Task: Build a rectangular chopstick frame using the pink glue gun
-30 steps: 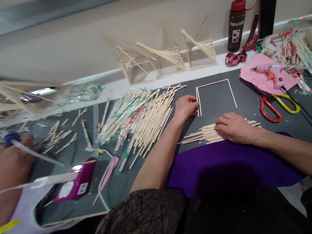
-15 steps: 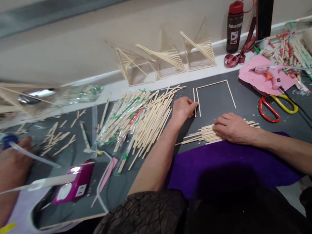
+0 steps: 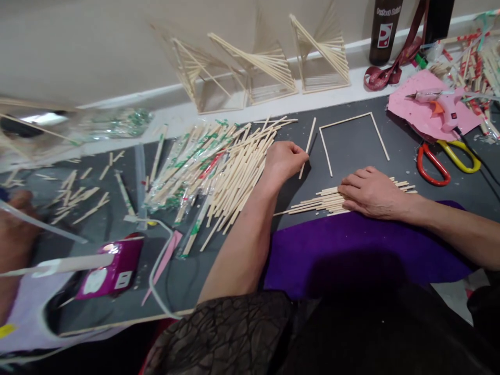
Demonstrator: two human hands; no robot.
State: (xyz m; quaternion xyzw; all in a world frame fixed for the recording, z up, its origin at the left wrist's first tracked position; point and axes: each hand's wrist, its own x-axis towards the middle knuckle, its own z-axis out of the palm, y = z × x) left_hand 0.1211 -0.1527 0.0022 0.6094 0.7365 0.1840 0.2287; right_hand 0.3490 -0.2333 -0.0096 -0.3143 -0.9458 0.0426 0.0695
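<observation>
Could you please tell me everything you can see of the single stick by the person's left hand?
The single stick is thin, straight, pale and wood-like. It lies slanted on the dark grey mat, its far end leaning right toward the three-sided stick frame, apart from it. The left hand touches its lower part with the fingers; whether they pinch it is unclear.

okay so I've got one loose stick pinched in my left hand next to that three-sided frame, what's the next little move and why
Probably swing the stick level and lay it across the frame's open near side. The stick frame has only three sides, and the left hand holds the stick tilted just left of it, apart from it. The right hand rests on the bundle of sticks, so more are ready.
</observation>
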